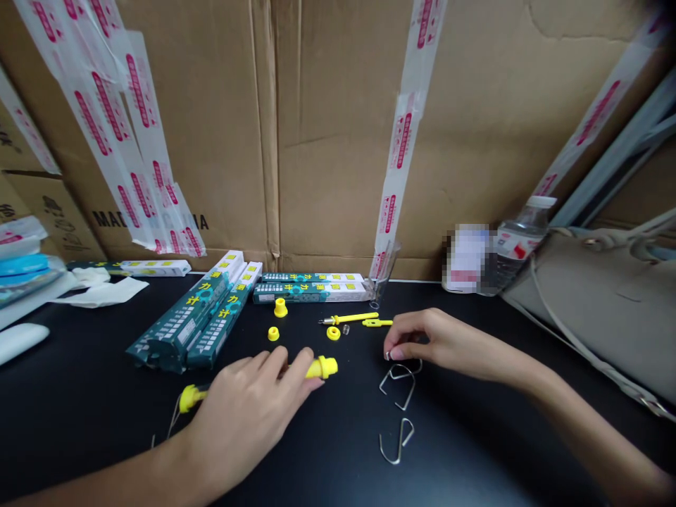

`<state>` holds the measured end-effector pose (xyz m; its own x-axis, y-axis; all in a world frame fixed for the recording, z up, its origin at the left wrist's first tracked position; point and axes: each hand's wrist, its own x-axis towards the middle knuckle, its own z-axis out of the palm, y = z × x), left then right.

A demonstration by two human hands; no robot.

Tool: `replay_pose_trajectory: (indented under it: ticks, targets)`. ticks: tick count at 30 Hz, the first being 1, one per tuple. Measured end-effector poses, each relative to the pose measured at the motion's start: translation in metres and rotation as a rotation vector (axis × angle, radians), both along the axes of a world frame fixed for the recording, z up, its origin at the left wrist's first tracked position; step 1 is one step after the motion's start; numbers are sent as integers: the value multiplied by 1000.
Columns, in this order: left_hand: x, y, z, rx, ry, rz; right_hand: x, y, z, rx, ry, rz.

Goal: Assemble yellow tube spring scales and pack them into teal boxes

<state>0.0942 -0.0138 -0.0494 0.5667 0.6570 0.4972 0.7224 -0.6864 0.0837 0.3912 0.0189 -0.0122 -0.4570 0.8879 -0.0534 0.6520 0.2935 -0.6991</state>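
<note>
**Hands.** The left hand (248, 408) is laid palm down over a clear tube with yellow end caps (323, 367), lower centre of the frame. 1 cap shows past the fingertips and the other behind the wrist. Whether the tube is clasped or only pressed down cannot be told. The right hand (427, 341), centre right, is closed in a fingertip pinch on a wire hook (404, 367) lying on the black surface (317, 479).

**Handling.** The pinched hook touches or overlaps one of 2 further wire hooks (397, 442) just below it. A straight upward lift is judged safest, so that the neighbour is not dragged. The tube is round and is judged likely to roll unless weight is kept on it.

**Room.** Loose yellow caps (273, 334), a yellow rod (351, 318) and a small spring (346, 329) lie just above the hands and could be scattered by a sweep. Teal boxes (195, 317) close off the left centre, and a grey bag (596, 303) and a water bottle (515, 246) close off the right. A cardboard wall (327, 141) bounds the rear. Open surface is seen along the bottom of the frame between the forearms.
</note>
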Motion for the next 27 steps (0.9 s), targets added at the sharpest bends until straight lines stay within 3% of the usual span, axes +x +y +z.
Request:
replay_pose_trajectory:
  ticks: [4, 6, 11, 13, 16, 18, 22, 27]
  targets:
    - [2, -7, 0, 86, 65, -63, -18, -11, 5, -29, 152, 26]
    - [3, -8, 1, 21, 25, -48, -33, -17, 3, -84, 331, 69]
    - [1, -3, 0, -199, -103, 30, -70, -30, -14, 1, 541, -100]
    - [-1, -2, 0, -234, -63, 44, -78, -34, -23, 187, 468, -131]
    - [-2, -3, 2, -237, 13, 24, -83, -40, -35, 502, 205, -60]
    - [-2, -3, 2, -236, 57, 9, -85, -43, -41, 614, 66, -34]
    - [-1, -2, 3, -240, 112, 1, -87, -43, -43, 622, 40, -96]
    - [-1, -1, 4, -176, 114, -15, -90, -43, -42, 606, 20, -49]
